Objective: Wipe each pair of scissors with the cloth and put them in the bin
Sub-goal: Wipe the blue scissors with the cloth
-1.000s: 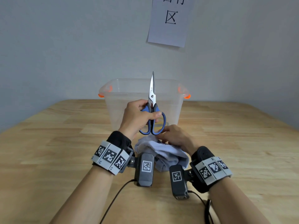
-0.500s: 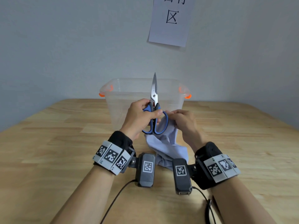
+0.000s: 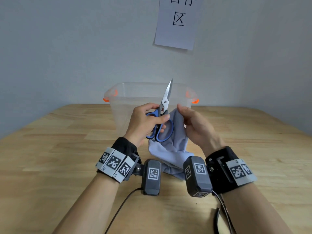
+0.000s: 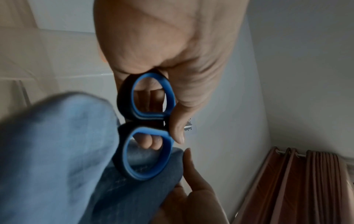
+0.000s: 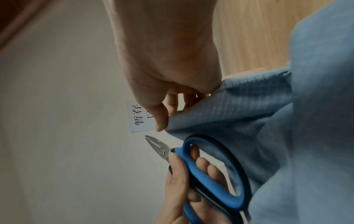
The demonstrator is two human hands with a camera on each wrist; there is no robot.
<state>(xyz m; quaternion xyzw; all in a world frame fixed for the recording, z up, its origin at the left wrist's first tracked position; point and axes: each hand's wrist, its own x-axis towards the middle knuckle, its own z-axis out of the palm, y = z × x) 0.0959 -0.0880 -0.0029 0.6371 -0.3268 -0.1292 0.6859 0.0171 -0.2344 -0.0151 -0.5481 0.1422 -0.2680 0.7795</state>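
Scissors: the blue-handled scissors (image 3: 161, 119) are upright in your left hand (image 3: 143, 123), blades together, tips tilted slightly right, in front of the clear bin (image 3: 118, 105) and above the wooden table (image 3: 50, 149).
Left grip: thumb and fingers curl round the handle loops, which leaves the blades bare for wiping.
Right grip: your right hand (image 3: 195, 127) pinches the pale blue cloth (image 3: 173, 146) just beside the right loop; the rest hangs to the table.
Step in hand: bringing cloth to blade, I judge. Fold the cloth over the spine, then draw it from pivot to tip, away from the edge.
Steadying: hold the loops firm so the blades stay shut under the cloth's pull.
Writing: the paper sign (image 3: 177, 22) on the wall reads 暂存区 in the right wrist view; no brand is legible on the blade.
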